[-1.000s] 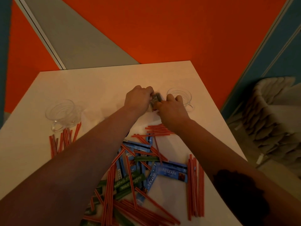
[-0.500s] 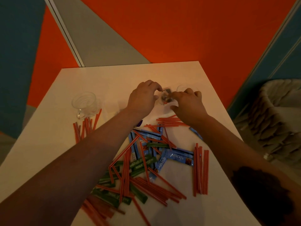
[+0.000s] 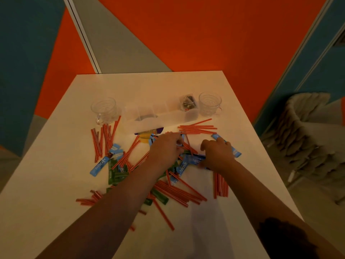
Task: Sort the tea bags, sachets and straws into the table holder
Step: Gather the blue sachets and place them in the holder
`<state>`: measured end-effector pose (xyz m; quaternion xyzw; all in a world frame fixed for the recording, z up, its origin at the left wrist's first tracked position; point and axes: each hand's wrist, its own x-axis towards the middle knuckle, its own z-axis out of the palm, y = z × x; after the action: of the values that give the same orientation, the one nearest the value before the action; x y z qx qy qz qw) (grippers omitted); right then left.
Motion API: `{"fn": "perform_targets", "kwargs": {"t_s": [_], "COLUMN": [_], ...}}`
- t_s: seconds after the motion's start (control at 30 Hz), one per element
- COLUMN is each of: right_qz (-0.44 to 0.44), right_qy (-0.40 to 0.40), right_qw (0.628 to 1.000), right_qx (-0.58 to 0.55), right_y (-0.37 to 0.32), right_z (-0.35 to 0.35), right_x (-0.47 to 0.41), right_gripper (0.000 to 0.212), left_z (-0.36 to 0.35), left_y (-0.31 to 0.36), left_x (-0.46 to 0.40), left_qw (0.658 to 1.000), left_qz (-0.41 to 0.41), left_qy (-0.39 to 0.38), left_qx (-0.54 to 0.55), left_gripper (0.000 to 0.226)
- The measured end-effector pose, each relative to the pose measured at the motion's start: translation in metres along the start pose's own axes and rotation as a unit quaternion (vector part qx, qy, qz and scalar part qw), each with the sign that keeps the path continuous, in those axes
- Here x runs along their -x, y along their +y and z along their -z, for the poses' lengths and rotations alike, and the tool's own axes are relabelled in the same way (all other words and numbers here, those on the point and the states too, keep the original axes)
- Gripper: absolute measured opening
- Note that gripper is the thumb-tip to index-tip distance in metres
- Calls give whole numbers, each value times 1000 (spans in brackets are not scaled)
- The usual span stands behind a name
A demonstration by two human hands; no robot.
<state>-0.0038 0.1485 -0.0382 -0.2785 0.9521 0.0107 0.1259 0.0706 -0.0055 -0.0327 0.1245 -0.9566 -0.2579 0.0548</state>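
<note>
holder: clear plastic tray with a row of compartments, sitting at the far side of the surface between two glass cups
tea bag: see-through pouch with dark contents, standing in the holder's rightmost compartment, poking above the rim
other compartments: looking mostly bare; something dark is showing through one left of centre, can't tell what
straws: thin red sticks with pale stripes; one bundle lying flat just in front of the holder's right end, another fanned out below the left cup, more criss-crossing the pile near the wrists and a short stack under the right forearm
sachets: blue Nescafe stick lying diagonal at the left of the pile; green sticks bunched beside it; another blue stick poking out past the right hand
purple-yellow packet: lying flat just in front of the holder, partly covered by the left hand
left hand: palm down on the pile, fingertips curling in among blue sachets and straws; grip state – cannot tell whether it is pinching anything, fingers are hidden
right hand: palm down, fingers curling over a dark-blue Nescafe sachet; grip looking closed on it
right cup: clear glass with handle, standing just beside the holder's right end
</note>
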Motion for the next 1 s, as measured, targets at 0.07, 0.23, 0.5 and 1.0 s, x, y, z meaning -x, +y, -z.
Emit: {"fn": "perform_targets", "kwargs": {"t_s": [0.07,0.23,0.5,1.0], "right_qz": [-11,-13,-32,-47], "right_qy": [-6,15,-17,10], "right_qw": [1000,1000,999,917], "right_qx": [15,16,-16,-397], "right_y": [-2,-6,-5,-3], "right_z": [-6,-14,-19,1], "right_x": [1,-4,-6,-4], "right_gripper": [64,55,47,32], "left_z": [-10,-33,-43,-20], "left_y": [1,4,5,-3], "left_x": [11,22,17,17], "left_qw": [999,984,972,969], "left_qz": [16,56,115,122], "left_qy": [-30,-63,-114,-36], "left_qx": [-31,-160,-168,210], "left_gripper": [13,42,54,23]}}
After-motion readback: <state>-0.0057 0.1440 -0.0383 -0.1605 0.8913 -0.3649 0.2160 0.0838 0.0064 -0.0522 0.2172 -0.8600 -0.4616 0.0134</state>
